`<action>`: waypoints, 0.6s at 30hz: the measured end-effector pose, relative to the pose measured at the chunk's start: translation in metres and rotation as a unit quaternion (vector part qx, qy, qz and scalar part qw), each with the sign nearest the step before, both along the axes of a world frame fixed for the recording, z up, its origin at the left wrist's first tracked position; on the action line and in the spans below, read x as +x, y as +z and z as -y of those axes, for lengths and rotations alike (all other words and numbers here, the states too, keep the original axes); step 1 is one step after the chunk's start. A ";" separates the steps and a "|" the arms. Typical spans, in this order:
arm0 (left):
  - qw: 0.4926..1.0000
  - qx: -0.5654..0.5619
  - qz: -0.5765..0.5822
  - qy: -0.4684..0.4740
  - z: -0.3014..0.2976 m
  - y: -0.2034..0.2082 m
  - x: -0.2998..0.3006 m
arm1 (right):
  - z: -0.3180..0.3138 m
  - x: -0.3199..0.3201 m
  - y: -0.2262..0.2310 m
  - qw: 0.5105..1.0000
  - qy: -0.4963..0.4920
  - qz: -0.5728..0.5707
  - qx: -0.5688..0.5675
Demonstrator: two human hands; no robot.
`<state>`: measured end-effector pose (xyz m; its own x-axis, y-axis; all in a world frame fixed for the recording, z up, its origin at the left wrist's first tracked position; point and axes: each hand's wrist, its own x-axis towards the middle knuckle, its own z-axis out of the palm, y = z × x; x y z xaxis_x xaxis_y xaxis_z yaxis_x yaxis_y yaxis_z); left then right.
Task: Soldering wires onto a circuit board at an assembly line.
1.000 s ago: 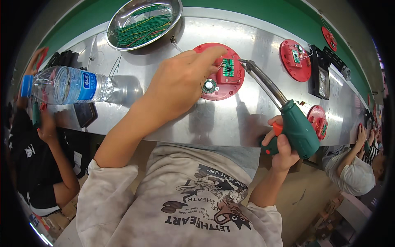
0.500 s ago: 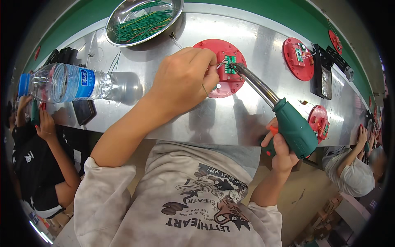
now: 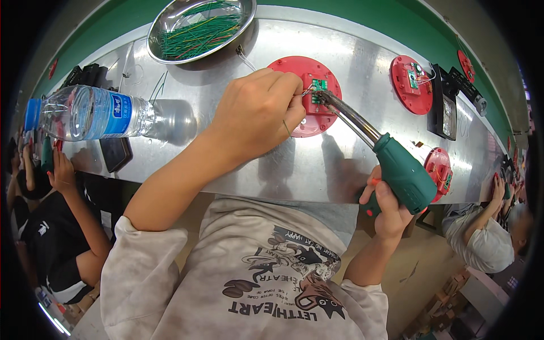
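Note:
A round red plastic disc [image 3: 288,64] lies on the metal bench, with a small green circuit board [image 3: 319,84] on its raised middle. My left hand [image 3: 255,113] is closed in a pinch over the disc's left side, gripping thin wires [image 3: 309,90] that reach the board; its fingertips are partly hidden. With my right hand [image 3: 390,211] I hold a dark green soldering gun [image 3: 405,173] by its handle, a finger at the orange-red trigger. Its long metal barrel slants up and left, and the dark tip is at the board, close to the wire ends.
A steel bowl [image 3: 249,28] of cut green wires stands at the back. On the left lies a water bottle [image 3: 85,116], near a dark phone-like slab [image 3: 116,153]. More red discs [image 3: 405,93] and a black box-shaped device [image 3: 446,107] occupy the right. Other people sit on both sides.
The whole view has shifted slightly. Both hands keep their grips, and the soldering gun's tip stays at the board with only a small shift.

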<state>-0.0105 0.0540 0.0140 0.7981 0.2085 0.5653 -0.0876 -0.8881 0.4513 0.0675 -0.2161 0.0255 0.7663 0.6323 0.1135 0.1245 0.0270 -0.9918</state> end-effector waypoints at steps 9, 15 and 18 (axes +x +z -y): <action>1.000 -0.006 -0.002 -0.002 -0.003 0.001 0.000 | -0.001 0.007 -0.011 0.992 -0.039 -0.050 0.111; 1.000 0.012 0.017 -0.009 -0.005 0.004 -0.003 | 0.001 0.009 -0.016 0.983 -0.077 -0.073 0.148; 1.000 0.012 0.017 -0.008 -0.002 0.003 -0.005 | 0.014 0.013 -0.025 0.981 -0.070 -0.091 0.155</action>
<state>-0.0160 0.0558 0.0165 0.7813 0.1818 0.5972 -0.1176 -0.8967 0.4267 0.0808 -0.2303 0.0000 0.8683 0.4768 0.1371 -0.0306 0.3272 -0.9445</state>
